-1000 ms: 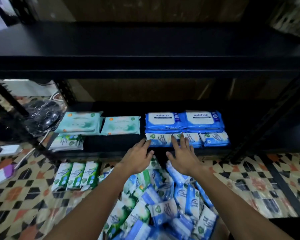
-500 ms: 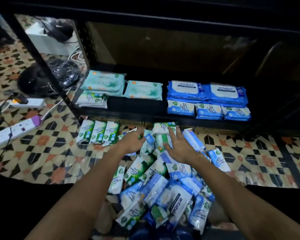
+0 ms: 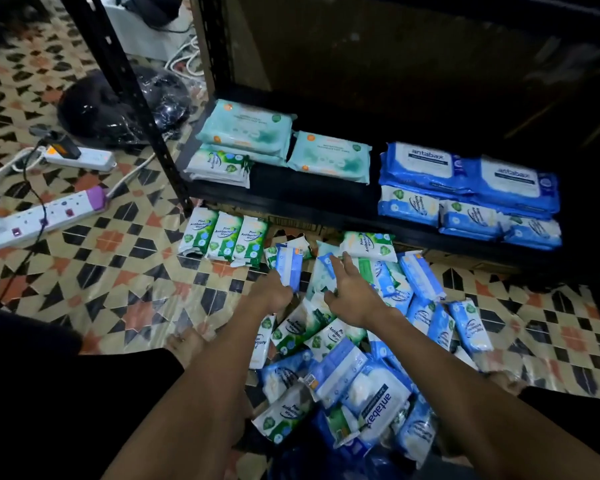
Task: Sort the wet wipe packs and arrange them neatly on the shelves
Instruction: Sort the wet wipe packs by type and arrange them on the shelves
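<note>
Currently, left hand (image 3: 272,294) fingers are clamped on a small blue pack (image 3: 290,268); right hand (image 3: 352,296) fingers spread apart over the floor pile (image 3: 343,358), near the shelf (image 3: 291,199).

A loose heap of blue and green wet wipe packs (image 3: 343,344) is spread on the floor in front of the shelf (image 3: 326,202). Three green pine packs (image 3: 226,237) are stood side by side at its left. On the shelf, teal packs (image 3: 246,131) are stacked at left, and large blue antabax packs (image 3: 465,174) are laid behind three small blue packs (image 3: 468,218) at right.
</note>
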